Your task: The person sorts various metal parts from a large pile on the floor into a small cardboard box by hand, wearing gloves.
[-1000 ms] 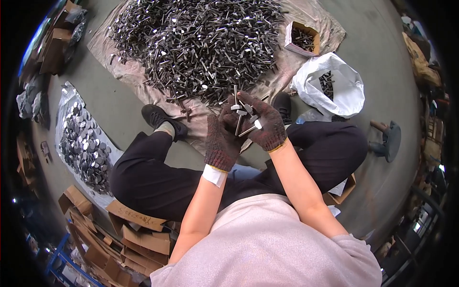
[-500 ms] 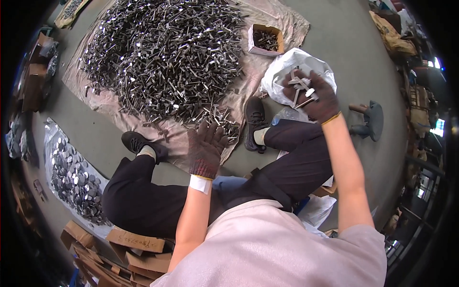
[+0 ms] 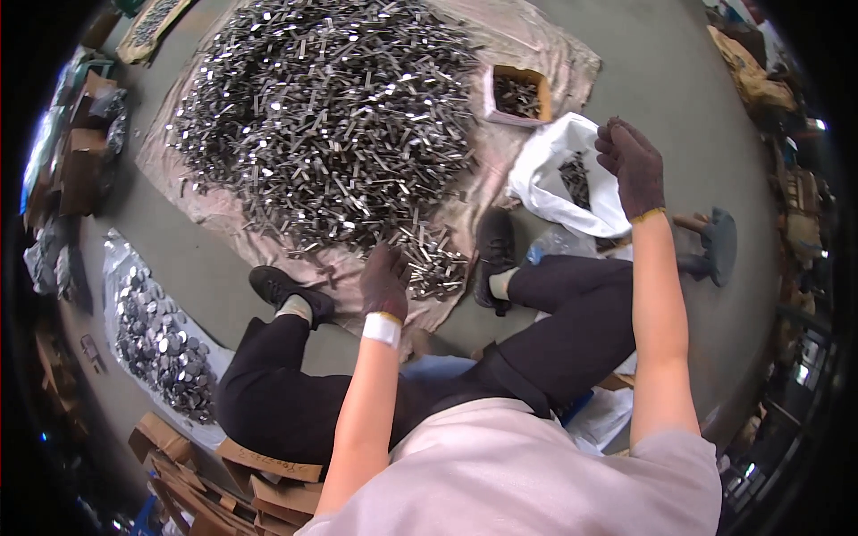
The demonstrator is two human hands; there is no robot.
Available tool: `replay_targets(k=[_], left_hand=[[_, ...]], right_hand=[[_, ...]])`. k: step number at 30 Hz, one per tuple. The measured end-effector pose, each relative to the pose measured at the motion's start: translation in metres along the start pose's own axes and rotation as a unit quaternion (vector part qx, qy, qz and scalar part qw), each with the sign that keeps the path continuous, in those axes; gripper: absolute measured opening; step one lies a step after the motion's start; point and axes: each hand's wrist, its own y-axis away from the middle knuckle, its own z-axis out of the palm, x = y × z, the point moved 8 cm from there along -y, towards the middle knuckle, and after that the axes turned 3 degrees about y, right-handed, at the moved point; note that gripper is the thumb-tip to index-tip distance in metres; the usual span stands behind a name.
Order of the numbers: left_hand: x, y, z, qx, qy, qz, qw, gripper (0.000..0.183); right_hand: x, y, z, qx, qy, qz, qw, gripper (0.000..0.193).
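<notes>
The metal pieces (image 3: 331, 116) lie heaped beyond the left hand (image 3: 385, 281), the nearer one, their long axes mixed. The right hand (image 3: 631, 167) is at the white sack's (image 3: 572, 217) right side, fingers curled. Whether either grip is closed on something, I cannot tell.

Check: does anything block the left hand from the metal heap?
Nothing visible stands between the left hand and the metal heap; it overlaps the heap's near edge in this view, but contact is unclear.

My left grip (image 3: 386, 279) and right grip (image 3: 635, 170) wear dark brown; left of the white sack (image 3: 541, 152), silver-grey metal pieces (image 3: 331, 116) cover blotchy pinkish cloth (image 3: 563, 58).
</notes>
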Motion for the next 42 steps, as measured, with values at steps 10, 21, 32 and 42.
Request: replay_targets(k=[10, 21, 32, 42], left_hand=[[0.133, -0.103, 0.112, 0.052, -0.749, 0.392, 0.531, 0.057], [0.152, -0.156, 0.216, 0.002, -0.882, 0.22, 0.416, 0.1], [0.14, -0.166, 0.202, 0.045, -0.859, 0.287, 0.42, 0.067], [0.146, -0.174, 0.216, 0.023, -0.853, 0.323, 0.41, 0.032]], right_hand=[[-0.001, 0.076, 0.139, -0.353, 0.471, -0.279, 0.759, 0.036], [0.005, 0.065, 0.159, -0.438, 0.426, -0.193, 0.768, 0.039], [0.006, 0.07, 0.164, -0.475, 0.48, -0.167, 0.719, 0.038], [0.004, 0.068, 0.158, -0.469, 0.458, -0.178, 0.734, 0.036]])
